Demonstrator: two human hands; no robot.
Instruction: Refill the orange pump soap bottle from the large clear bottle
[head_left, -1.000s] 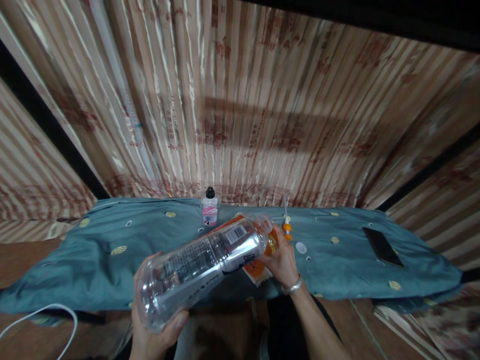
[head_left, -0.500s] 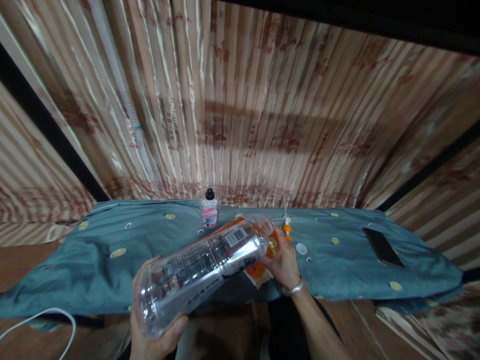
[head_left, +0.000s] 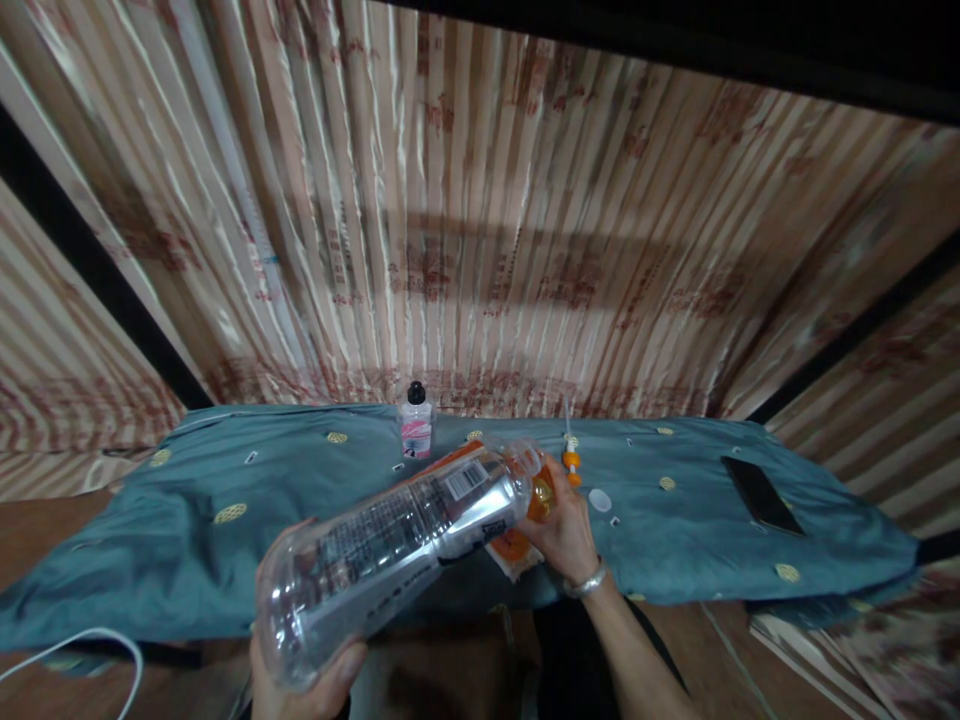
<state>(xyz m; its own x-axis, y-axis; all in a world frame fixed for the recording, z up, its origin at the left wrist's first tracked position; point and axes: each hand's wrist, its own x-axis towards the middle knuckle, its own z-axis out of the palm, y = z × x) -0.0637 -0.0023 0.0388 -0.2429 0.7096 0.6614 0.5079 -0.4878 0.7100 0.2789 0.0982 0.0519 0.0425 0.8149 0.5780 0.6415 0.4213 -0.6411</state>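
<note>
My left hand (head_left: 307,685) grips the base of a large clear plastic bottle (head_left: 390,550), held tilted with its open neck pointing up and to the right. My right hand (head_left: 568,535) holds an orange and white packet (head_left: 514,546) against the bottle's mouth. A silver bracelet (head_left: 585,580) sits on my right wrist. A white bottle cap (head_left: 599,499) lies on the teal cloth (head_left: 225,530) just right of my right hand.
A small clear bottle with a black cap and pink label (head_left: 416,423) stands at the back. An orange and white pump part (head_left: 571,455) lies near the cap. A black phone (head_left: 761,492) lies at the right. A white cable (head_left: 90,645) curls at lower left.
The bottle's base and my left hand have sunk a little lower and to the left. My right hand stays at the bottle's mouth with the packet.
</note>
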